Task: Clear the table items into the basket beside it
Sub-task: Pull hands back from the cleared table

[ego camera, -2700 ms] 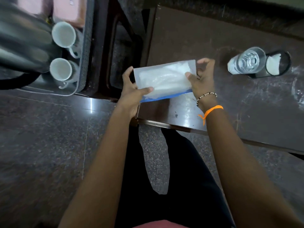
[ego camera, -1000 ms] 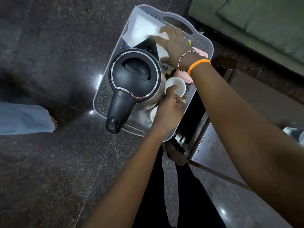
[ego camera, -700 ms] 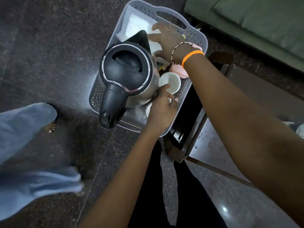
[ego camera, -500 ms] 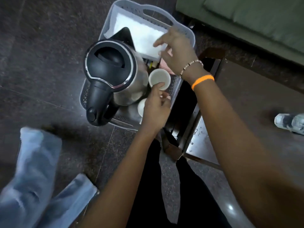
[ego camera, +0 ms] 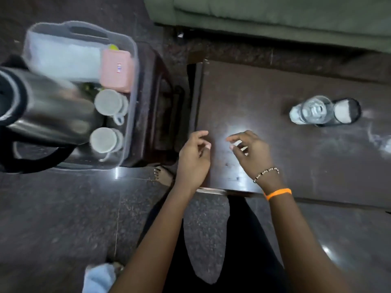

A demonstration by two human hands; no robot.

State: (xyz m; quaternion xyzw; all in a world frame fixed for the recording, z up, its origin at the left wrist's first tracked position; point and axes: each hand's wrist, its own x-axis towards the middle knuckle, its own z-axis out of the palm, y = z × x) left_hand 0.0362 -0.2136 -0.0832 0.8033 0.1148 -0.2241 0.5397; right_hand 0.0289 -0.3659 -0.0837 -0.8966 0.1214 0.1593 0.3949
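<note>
The grey plastic basket [ego camera: 132,58] stands on the floor left of the dark table [ego camera: 264,92]. In it lie a steel kettle [ego camera: 48,106], a white pouch [ego camera: 63,59], a pink box [ego camera: 116,70] and two white cups [ego camera: 110,102]. A clear glass [ego camera: 311,109] and a dark jar of white powder [ego camera: 347,113] stand side by side at the table's right. My left hand [ego camera: 193,157] and my right hand [ego camera: 251,153] hover over the table's near left corner, fingers apart, holding nothing.
A green sofa [ego camera: 275,15] runs along the far side of the table. A dark wooden frame [ego camera: 160,106] sits between basket and table. Another person's foot in light blue trousers [ego camera: 99,275] shows at the bottom. The floor is dark polished stone.
Both hands have left the basket and come back over the table. The white pouch now lies in the basket, and the left hand has let go of the cup.
</note>
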